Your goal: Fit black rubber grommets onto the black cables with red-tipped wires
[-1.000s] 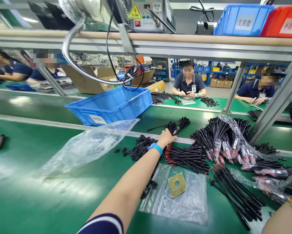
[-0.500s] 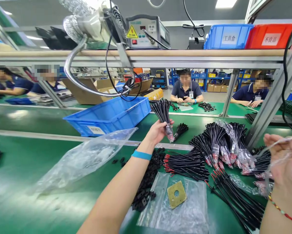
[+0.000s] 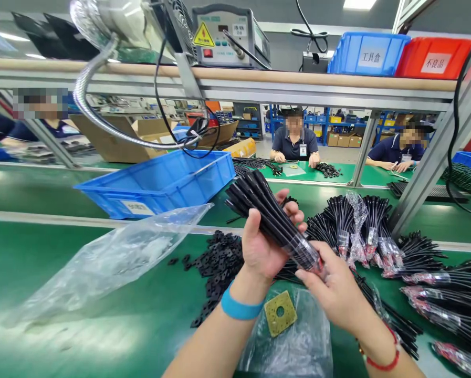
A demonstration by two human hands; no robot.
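Read clock positions from the point of grip, twelve o'clock being straight ahead of you. Nearest you, at six o'clock, a square plate [image 3: 272, 316] with a central hole lies on a flat clear bag [image 3: 298, 352], probably to keep it within easy reach. Your right hand [image 3: 337, 289] grips the wrapped, red-tipped end of the black cable bundle [image 3: 272, 218] between thumb and fingers; your left hand [image 3: 263, 249] cradles its middle, palm up, in a looser, half-curled hold. This two-point support likely stops the free ends, which point toward ten o'clock, from splaying. Small black parts [image 3: 221, 262] lie heaped at eight o'clock and wrapped bundles [image 3: 440, 302] at three to four o'clock, apparently kept apart to prevent mixing. A large clear bag [image 3: 117, 257] lies at nine o'clock. Beyond it, at ten o'clock, stands a blue bin [image 3: 172, 195]. Farthest, near twelve o'clock, a co-worker [image 3: 295, 143] is behind the opposite bench [image 3: 348, 167].
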